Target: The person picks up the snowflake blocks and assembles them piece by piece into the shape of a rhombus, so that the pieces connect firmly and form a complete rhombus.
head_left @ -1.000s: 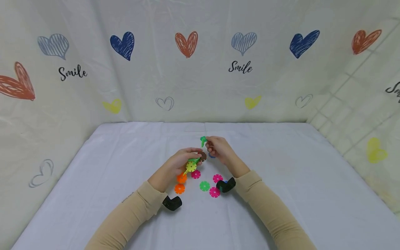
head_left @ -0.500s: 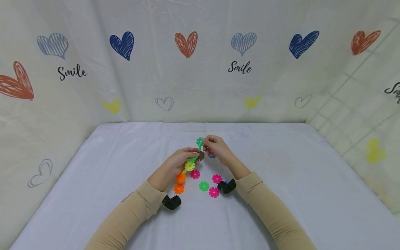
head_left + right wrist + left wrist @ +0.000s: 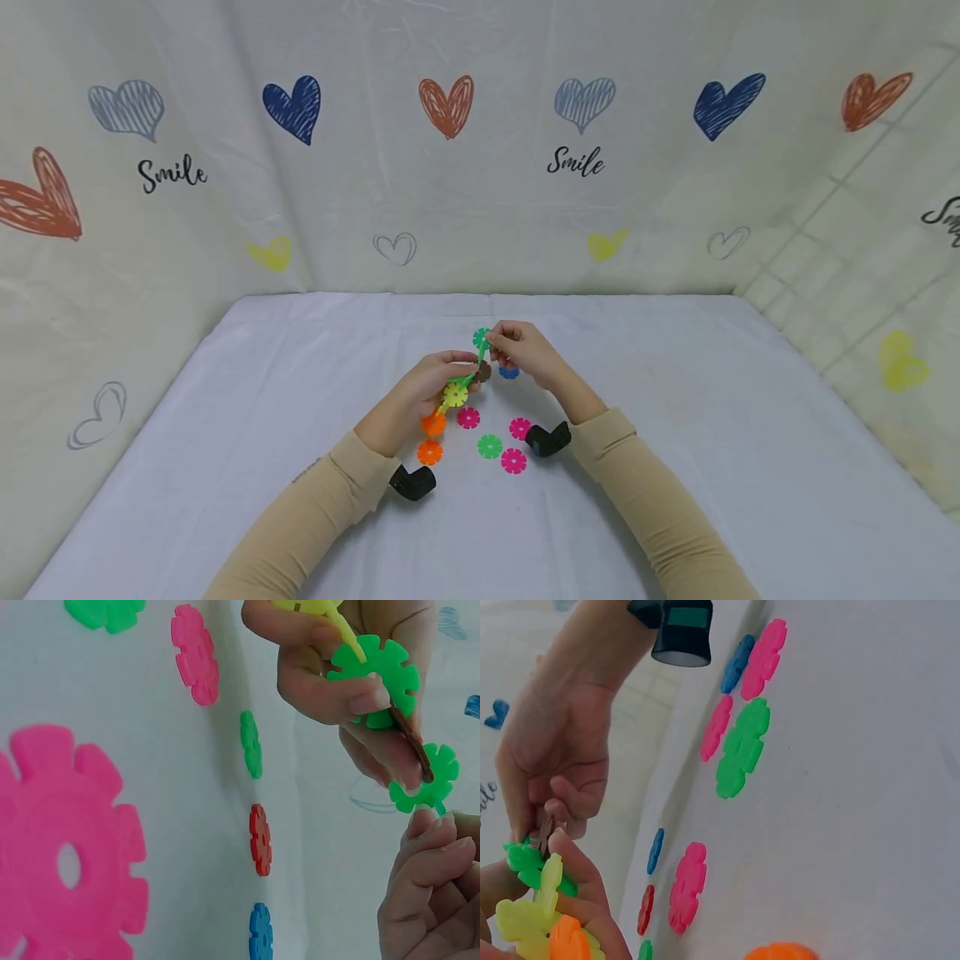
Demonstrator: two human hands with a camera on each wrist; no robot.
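In the head view my left hand (image 3: 429,385) grips a chain of notched plastic snowflake discs above the table. The chain includes an orange disc (image 3: 433,423), a yellow disc (image 3: 455,395), a green disc (image 3: 375,681) and a brown disc (image 3: 483,372). Left thumb and fingers pinch around the green and brown pieces. My right hand (image 3: 521,348) pinches a teal-green disc (image 3: 481,338) at the far end. Below it another green disc (image 3: 426,778) meets the brown disc's edge in the right wrist view. Fingertips partly cover these joints.
Loose discs lie on the white cloth: a blue disc (image 3: 509,373) behind the right hand, pink discs (image 3: 513,461), a green disc (image 3: 490,447) and an orange disc (image 3: 430,452). Black wrist cameras (image 3: 412,482) hang below both forearms. A heart-printed curtain (image 3: 495,192) stands behind the table.
My right hand has moved slightly left, bringing its green discs against the brown disc held in my left hand. The teal-green disc has turned to face the camera. More of the blue disc shows.
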